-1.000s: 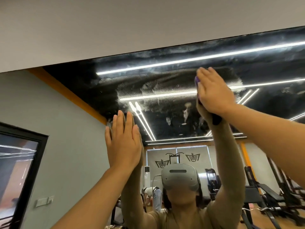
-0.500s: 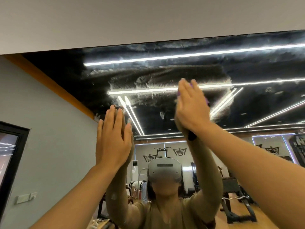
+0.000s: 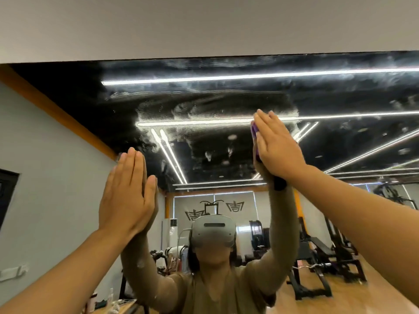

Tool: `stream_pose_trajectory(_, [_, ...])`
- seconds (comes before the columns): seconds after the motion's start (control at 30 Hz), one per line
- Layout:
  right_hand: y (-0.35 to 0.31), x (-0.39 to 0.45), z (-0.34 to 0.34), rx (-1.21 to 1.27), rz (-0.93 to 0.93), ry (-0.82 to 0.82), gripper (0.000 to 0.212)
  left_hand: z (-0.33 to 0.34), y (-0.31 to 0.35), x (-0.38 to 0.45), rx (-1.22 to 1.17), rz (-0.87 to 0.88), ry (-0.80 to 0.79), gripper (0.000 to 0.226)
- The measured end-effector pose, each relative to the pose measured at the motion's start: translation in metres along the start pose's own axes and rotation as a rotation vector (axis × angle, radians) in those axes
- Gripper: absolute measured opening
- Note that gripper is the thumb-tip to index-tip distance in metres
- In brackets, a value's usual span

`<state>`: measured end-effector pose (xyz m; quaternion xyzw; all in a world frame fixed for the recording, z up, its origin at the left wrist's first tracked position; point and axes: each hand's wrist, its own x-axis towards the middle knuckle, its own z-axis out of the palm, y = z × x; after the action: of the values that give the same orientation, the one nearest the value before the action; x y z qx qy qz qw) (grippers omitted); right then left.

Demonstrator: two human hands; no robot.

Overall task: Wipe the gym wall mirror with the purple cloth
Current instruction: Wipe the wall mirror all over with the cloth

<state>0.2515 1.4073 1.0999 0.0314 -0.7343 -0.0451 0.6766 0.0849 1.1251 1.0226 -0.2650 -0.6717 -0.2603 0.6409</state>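
Mirror: the wall mirror [image 3: 226,105] is seen across most of the frame, its top edge met by a plain wall band along the upper part; whitish smeary streaks are spread over the upper centre of the glass.
Right hand: the right hand [image 3: 277,148] is raised at centre right of the frame, fingers straight and held together, palm pressed flat toward the glass.
Cloth: the purple cloth [image 3: 254,134] is sandwiched between the right palm and the mirror; only a thin purple edge is shown at the left side of the hand, by the fingers.
Left hand: the left hand [image 3: 128,196] is laid flat on the glass at centre left, lower than the right, fingers straight and closed up, nothing held.
Reflections: both forearms are mirrored, palm meeting palm; a person in a tan top with a grey headset [image 3: 213,230] is reflected at lower centre.
Background: ceiling light strips [image 3: 249,76] are reflected in the upper mirror; gym machines [image 3: 322,257] are reflected at lower right.
Left edge: a dark framed panel [image 3: 5,191] is seen at far left, reflected on the grey wall.
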Motion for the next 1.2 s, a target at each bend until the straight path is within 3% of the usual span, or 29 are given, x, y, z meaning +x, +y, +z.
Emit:
stream_pose_trajectory(0.27, [-0.031, 0.01, 0.021, -0.053, 0.202, 0.112, 0.054, -0.007, -0.004, 0.003, 0.005, 0.039, -0.046, 0.077])
stream_pose_trajectory(0.5, [-0.138, 0.01, 0.072, -0.001, -0.188, 0.01, 0.053, -0.013, -0.036, -0.011, 0.053, 0.006, -0.034, 0.076])
stream_pose_trajectory(0.67, [-0.131, 0.009, 0.066, -0.03, -0.303, -0.094, 0.058, -0.012, -0.043, -0.013, 0.009, 0.04, -0.008, 0.07])
stream_pose_trajectory(0.9, [-0.062, -0.007, 0.034, 0.014, 0.172, 0.073, 0.058, -0.022, -0.065, -0.012, 0.003, 0.172, -0.023, 0.063])
stream_pose_trajectory(1.03, [-0.063, -0.007, 0.037, -0.03, 0.35, 0.153, 0.053, -0.023, -0.071, -0.013, -0.024, 0.219, -0.028, 0.061])
stream_pose_trajectory(1.13, [-0.094, 0.008, 0.051, -0.042, 0.395, 0.188, 0.054, -0.019, -0.069, -0.017, -0.057, 0.158, 0.024, 0.063])
stream_pose_trajectory(1.2, [-0.13, 0.014, 0.065, -0.015, 0.288, 0.148, 0.055, -0.017, -0.07, -0.019, -0.037, 0.08, 0.07, 0.066])
